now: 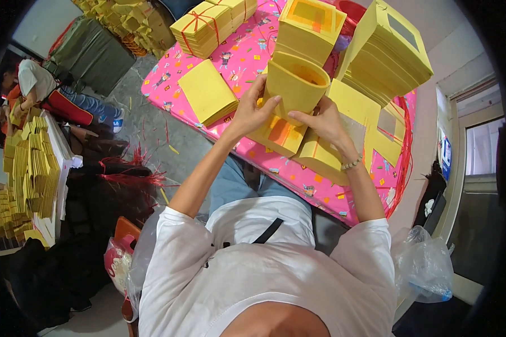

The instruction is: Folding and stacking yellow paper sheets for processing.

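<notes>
Between both hands, above the table, I hold a bundle of yellow paper (294,90), bowed so that its top forms an oval opening with an orange-tinted inside. My left hand (253,111) grips its left side, with the thumb across the front. My right hand (327,122) closes on the lower right side, thumb on the front face. Just below lies a yellow paper stack with an orange patch (279,135). Another yellow stack (323,153) sits under my right hand. Behind the bundle stands a tall yellow stack with an orange-edged window (306,33).
The table has a pink patterned cover (166,84). A flat yellow stack (208,92) and red-tied bundles (203,27) lie left and back; a tall stack (385,53) stands right. Red strings (405,168) hang at the right edge. A person (39,84) works at another table.
</notes>
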Motion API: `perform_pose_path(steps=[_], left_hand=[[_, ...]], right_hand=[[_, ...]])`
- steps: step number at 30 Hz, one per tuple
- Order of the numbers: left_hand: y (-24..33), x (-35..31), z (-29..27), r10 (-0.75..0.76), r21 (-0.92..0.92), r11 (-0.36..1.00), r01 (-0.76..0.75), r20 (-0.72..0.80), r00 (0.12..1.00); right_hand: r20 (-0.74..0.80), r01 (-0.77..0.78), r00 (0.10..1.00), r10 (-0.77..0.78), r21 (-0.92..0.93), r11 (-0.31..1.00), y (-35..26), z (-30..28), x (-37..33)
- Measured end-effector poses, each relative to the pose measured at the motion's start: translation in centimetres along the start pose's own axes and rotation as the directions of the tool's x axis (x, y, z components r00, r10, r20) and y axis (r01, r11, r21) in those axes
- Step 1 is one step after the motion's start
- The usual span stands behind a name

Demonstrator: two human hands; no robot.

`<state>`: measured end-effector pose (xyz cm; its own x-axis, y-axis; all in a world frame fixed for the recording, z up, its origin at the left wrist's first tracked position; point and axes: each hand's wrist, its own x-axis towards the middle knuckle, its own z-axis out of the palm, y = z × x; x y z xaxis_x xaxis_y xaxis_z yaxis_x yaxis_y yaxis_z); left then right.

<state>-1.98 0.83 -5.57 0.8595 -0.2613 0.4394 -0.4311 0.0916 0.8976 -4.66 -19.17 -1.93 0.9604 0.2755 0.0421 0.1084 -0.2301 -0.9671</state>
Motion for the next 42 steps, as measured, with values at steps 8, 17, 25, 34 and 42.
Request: perform_pose_path(steps=[8, 17, 25, 34, 42], left_hand=[[3.3, 2.4, -0.6, -0.328, -0.195, 0.916, 0.350, 0.136, 0.935], [4.4, 3.4, -0.2, -0.627, -0.298, 0.683, 0.667, 0.229, 0.745], [4.1, 3.5, 0.0, -0.625, -0.365, 0.648, 0.668, 0.247, 0.741], [4.1, 3.4, 0.1, -0.612, -0.339, 0.683, 0.647, 0.218, 0.761], [4.3, 1.2, 2.1, -0.412, -0.313, 0.863, 0.397, 0.021, 0.911]], right_hand=[[0.017, -0.039, 0.999, 0.037, 0.109, 0.993, -1.3, -0.8, 0.9], [0.075, -0.206, 0.978, 0.192, 0.282, 0.937, -1.9, -0.9, 0.7], [0.087, -0.237, 0.971, 0.221, 0.390, 0.890, -1.4, -1.0, 0.7], [0.117, -0.207, 0.977, 0.177, 0.345, 0.915, -1.6, -1.1, 0.9], [-0.050, 0.024, 0.999, -0.015, 0.173, 0.985, -1.6, -0.1, -0.3]])
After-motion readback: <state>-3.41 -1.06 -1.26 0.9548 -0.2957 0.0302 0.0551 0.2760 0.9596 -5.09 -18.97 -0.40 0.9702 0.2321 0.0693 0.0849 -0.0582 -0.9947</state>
